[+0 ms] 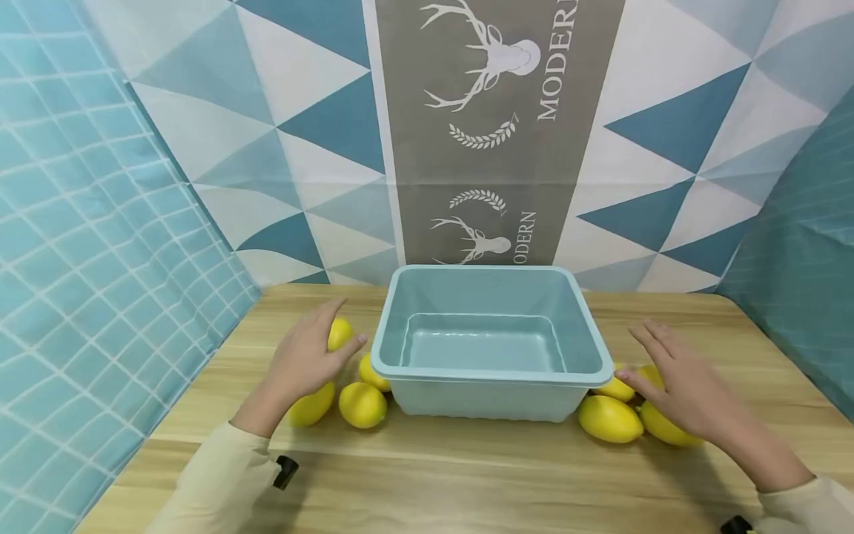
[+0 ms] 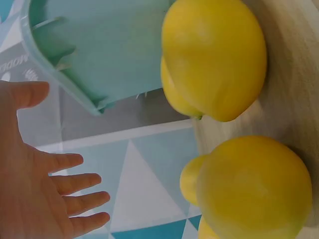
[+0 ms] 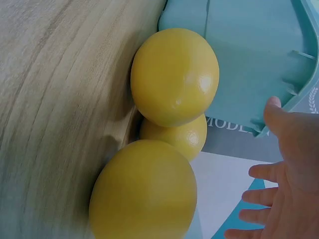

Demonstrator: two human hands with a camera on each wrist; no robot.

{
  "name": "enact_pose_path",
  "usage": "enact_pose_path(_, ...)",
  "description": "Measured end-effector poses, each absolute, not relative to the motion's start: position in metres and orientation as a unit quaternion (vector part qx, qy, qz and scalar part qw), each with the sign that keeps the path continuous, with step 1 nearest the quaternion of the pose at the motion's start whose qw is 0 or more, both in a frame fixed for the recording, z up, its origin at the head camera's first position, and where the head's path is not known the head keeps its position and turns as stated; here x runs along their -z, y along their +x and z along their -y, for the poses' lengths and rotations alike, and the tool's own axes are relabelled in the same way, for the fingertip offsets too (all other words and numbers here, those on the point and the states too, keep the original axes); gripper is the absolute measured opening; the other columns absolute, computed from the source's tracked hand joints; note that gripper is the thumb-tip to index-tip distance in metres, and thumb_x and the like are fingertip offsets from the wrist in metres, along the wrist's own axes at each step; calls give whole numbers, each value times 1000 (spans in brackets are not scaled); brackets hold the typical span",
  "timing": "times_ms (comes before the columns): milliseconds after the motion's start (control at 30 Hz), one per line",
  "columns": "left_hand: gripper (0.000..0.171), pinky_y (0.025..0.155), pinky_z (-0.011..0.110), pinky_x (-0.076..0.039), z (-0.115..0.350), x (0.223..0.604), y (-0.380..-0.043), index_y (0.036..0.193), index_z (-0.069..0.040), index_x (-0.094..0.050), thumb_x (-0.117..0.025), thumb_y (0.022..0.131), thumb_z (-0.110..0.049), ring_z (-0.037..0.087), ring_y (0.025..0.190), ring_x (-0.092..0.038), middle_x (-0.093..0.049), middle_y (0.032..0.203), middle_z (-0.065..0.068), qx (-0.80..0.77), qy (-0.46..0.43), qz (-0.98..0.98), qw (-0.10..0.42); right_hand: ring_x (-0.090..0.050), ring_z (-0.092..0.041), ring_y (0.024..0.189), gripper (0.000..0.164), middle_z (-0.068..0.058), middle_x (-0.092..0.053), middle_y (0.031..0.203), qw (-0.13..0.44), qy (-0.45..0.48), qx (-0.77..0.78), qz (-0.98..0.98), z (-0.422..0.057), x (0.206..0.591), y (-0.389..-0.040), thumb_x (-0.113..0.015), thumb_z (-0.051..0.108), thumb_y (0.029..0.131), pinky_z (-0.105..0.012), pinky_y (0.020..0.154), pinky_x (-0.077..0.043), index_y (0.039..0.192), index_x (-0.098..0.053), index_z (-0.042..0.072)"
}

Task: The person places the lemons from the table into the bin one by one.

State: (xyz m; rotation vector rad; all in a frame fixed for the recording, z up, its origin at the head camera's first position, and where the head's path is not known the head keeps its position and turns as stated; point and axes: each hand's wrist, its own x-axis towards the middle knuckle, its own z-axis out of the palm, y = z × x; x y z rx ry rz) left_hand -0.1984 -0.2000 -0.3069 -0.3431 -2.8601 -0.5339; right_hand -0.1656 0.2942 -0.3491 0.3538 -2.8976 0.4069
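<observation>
A light blue plastic basin [image 1: 490, 374] stands on the wooden table with nothing inside. My left hand [image 1: 303, 356] hovers over several lemons [image 1: 362, 405] at the basin's left, fingers extended and thumb apart. In the left wrist view that hand [image 2: 45, 184] shows an empty palm, with lemons [image 2: 214, 59] beyond it. On the other side, my right hand [image 1: 687, 386] is spread above several more lemons [image 1: 610, 419] close to the basin's right wall. The right wrist view shows its fingers [image 3: 264, 197] straight, holding nothing, beside the lemons [image 3: 174, 77].
The wooden table [image 1: 467, 482] runs under everything. Behind it hangs a patterned cloth [image 1: 327, 111] with triangles and deer prints. A blue checked cloth [image 1: 100, 259] borders the left side, and a teal cloth [image 1: 800, 237] the right.
</observation>
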Motion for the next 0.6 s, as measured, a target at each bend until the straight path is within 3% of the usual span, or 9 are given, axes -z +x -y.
enact_pose_path(367, 72, 109, 64, -32, 192, 299, -203, 149, -7, -31, -42, 96, -55, 43, 139, -35, -36, 153, 19, 231, -120, 964, 57, -29, -54, 133, 80, -32, -29, 150, 98, 128, -145, 976, -301, 353, -159, -64, 45, 88, -74, 97, -31, 148, -30, 4)
enact_pose_path(600, 72, 106, 64, -36, 195, 293, -206, 151, -7, -25, -40, 98, -54, 43, 136, -39, -37, 150, 22, 296, -113, 948, 12, -38, -54, 125, 75, -30, -38, 144, 115, 149, -129, 974, -301, 350, -158, -69, 42, 85, -72, 93, -36, 141, -41, 1)
